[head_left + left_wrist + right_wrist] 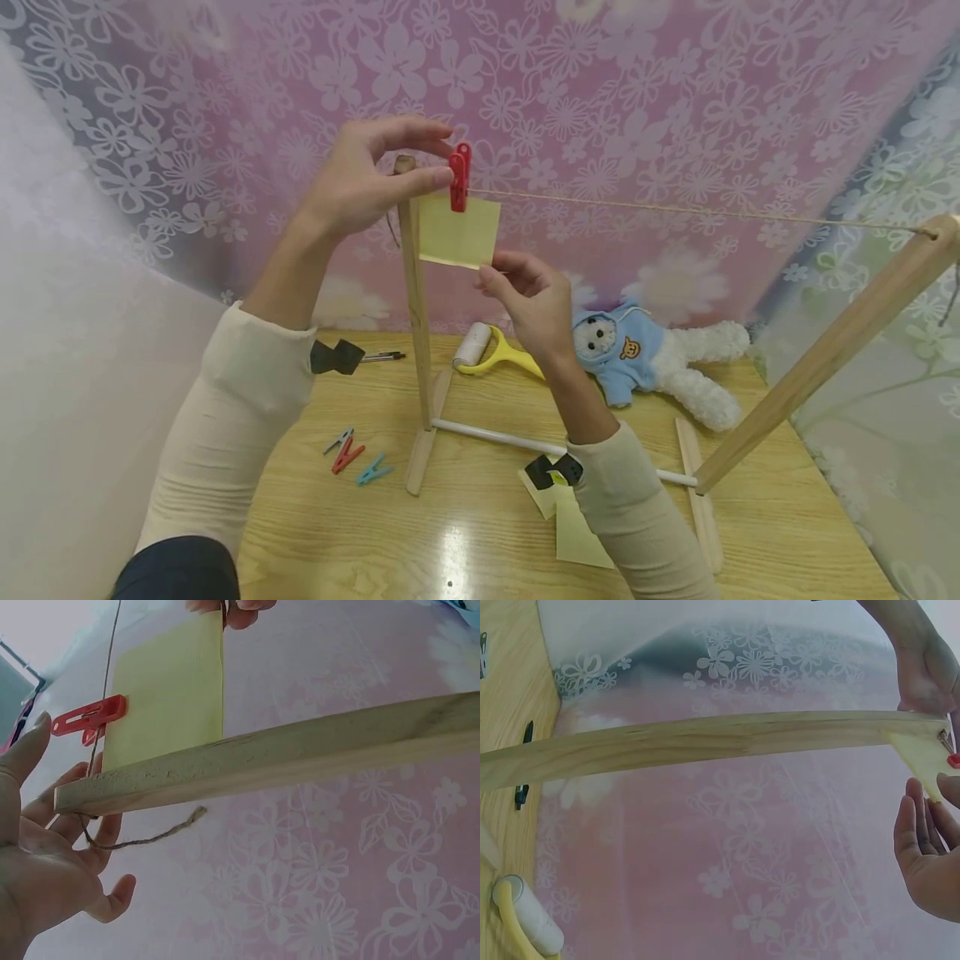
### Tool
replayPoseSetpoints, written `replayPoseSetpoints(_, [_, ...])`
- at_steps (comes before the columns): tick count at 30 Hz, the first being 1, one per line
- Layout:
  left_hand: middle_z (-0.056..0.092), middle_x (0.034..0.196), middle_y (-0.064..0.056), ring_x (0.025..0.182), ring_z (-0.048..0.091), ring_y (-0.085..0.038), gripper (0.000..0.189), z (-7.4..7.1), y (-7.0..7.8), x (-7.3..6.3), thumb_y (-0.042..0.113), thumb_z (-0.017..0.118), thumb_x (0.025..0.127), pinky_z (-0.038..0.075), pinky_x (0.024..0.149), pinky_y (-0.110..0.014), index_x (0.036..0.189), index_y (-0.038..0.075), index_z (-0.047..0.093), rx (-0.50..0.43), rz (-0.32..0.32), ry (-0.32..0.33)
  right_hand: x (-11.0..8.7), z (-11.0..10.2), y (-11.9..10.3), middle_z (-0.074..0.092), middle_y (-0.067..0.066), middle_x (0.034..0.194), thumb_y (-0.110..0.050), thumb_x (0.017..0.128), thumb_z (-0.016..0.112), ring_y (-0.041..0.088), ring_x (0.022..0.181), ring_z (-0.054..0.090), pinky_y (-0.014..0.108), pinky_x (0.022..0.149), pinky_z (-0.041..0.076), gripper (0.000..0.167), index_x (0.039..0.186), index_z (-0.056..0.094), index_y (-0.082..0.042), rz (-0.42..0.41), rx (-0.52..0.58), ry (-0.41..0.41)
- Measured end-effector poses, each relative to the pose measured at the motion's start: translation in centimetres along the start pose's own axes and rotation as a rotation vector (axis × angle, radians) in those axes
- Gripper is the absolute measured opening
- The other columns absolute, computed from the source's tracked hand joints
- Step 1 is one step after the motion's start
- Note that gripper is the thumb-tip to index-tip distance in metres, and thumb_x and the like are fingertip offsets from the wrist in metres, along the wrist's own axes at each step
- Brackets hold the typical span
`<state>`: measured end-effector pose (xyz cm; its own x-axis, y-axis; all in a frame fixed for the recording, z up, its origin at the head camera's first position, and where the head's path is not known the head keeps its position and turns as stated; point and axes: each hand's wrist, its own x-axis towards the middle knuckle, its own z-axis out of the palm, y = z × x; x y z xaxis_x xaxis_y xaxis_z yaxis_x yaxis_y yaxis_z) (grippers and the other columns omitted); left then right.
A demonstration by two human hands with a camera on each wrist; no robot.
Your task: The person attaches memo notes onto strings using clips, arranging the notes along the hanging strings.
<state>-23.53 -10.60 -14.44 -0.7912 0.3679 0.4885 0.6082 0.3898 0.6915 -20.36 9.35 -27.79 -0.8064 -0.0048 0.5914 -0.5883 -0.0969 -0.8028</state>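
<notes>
A yellow sticky note (459, 233) hangs at the left end of a twine line (637, 206), next to a wooden post (417, 317). A red clothespin (459, 179) clips its top edge to the twine. My left hand (360, 179) is at the post's top, thumb beside the clothespin and fingers spread apart; in the left wrist view the clothespin (94, 715) stands free of the fingers. My right hand (536, 304) pinches the note's lower right corner between thumb and fingers. In the right wrist view the note (922, 761) is partly cut off.
Several clothespins (347, 456) lie on the table (360, 542) at left. A lint roller (474, 346), a pen (382, 357) and a plush toy in a blue hoodie (637, 346) lie behind. More yellow notes (577, 533) lie under the right forearm. A second post (825, 358) stands right.
</notes>
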Motion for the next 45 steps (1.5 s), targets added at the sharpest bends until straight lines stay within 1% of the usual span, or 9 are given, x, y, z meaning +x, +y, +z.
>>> replayPoseSetpoints(4, [0.064,0.124,-0.005,0.126,0.046,-0.010,0.047,-0.3,-0.4,-0.9,0.026,0.071,0.084,0.025,0.114,-0.037,0.128,0.015,0.059,-0.021,0.013,0.051,-0.5,-0.9,0.3,0.069,-0.009,0.082,-0.003,0.087,0.066,0.011,0.078,0.068,0.025,0.073,0.056,0.021,0.104,0.063,0.009,0.040,-0.044,-0.011])
replayPoseSetpoints(9, [0.061,0.127,-0.005,0.118,0.052,-0.015,0.047,-1.0,-1.7,-3.1,0.026,0.065,0.088,0.035,0.106,-0.036,0.132,0.014,0.054,-0.122,0.027,0.159,-1.5,-2.6,1.0,0.068,-0.010,0.086,-0.005,0.087,0.067,0.007,0.078,0.067,0.022,0.072,0.055,0.022,0.106,0.064,0.006,0.096,-0.121,-0.035])
replayPoseSetpoints(15, [0.061,0.126,-0.006,0.111,0.054,-0.011,0.042,-1.8,-5.7,-6.8,0.026,0.063,0.091,0.044,0.095,-0.025,0.130,0.011,0.056,-0.116,-0.043,0.253,-3.7,-4.9,2.1,0.067,0.006,0.099,-0.013,0.087,0.069,0.006,0.082,0.066,0.021,0.074,0.054,0.025,0.109,0.066,-0.001,0.192,-0.290,-0.119])
replayPoseSetpoints(22, [0.057,0.131,-0.009,0.109,0.055,-0.019,0.050,0.4,-13.7,-12.0,0.042,0.056,0.094,0.046,0.092,-0.038,0.135,0.015,0.051,0.063,-0.311,0.072,-7.9,-7.4,4.8,0.069,0.011,0.109,-0.021,0.085,0.072,0.021,0.093,0.068,0.030,0.079,0.056,0.032,0.114,0.066,-0.008,0.288,-0.551,-0.357])
replayPoseSetpoints(27, [0.057,0.130,-0.013,0.112,0.054,-0.029,0.054,2.6,-19.1,-16.0,0.045,0.056,0.093,0.047,0.091,-0.049,0.134,0.010,0.050,0.137,-0.401,-0.058,-10.8,-9.2,7.0,0.069,0.010,0.108,-0.025,0.085,0.072,0.022,0.093,0.067,0.031,0.078,0.055,0.032,0.112,0.067,-0.008,0.377,-0.690,-0.514])
replayPoseSetpoints(31, [0.058,0.127,-0.015,0.112,0.055,-0.032,0.055,3.8,-22.1,-18.9,0.047,0.058,0.092,0.051,0.084,-0.047,0.130,0.008,0.054,0.196,-0.467,-0.122,-13.0,-10.6,8.2,0.069,0.012,0.103,-0.024,0.084,0.072,0.022,0.088,0.067,0.029,0.074,0.055,0.030,0.107,0.068,-0.005,0.410,-0.769,-0.550])
replayPoseSetpoints(39, [0.064,0.114,-0.019,0.100,0.060,-0.030,0.051,5.7,-26.2,-23.6,0.036,0.063,0.091,0.053,0.078,-0.042,0.121,-0.004,0.058,0.236,-0.569,-0.253,-16.2,-12.5,9.9,0.070,0.012,0.091,-0.017,0.078,0.076,0.019,0.078,0.065,0.030,0.065,0.054,0.028,0.099,0.070,0.001,0.467,-0.895,-0.490])
replayPoseSetpoints(42, [0.066,0.108,-0.018,0.094,0.062,-0.028,0.046,6.3,-26.9,-24.6,0.030,0.065,0.090,0.054,0.076,-0.040,0.118,-0.006,0.059,0.235,-0.601,-0.264,-16.9,-12.8,10.3,0.056,-0.002,0.064,-0.016,0.077,0.077,0.007,0.057,0.048,0.022,0.053,0.042,0.019,0.074,0.065,-0.001,0.486,-0.930,-0.488])
replayPoseSetpoints(45, [0.067,0.103,-0.017,0.090,0.063,-0.026,0.043,6.8,-27.2,-25.3,0.025,0.068,0.087,0.054,0.075,-0.039,0.115,-0.006,0.060,0.238,-0.627,-0.254,-17.6,-13.0,10.7,0.032,-0.008,0.052,-0.017,0.077,0.078,0.004,0.050,0.027,0.018,0.050,0.029,0.038,0.057,0.046,-0.009,0.510,-0.965,-0.475])
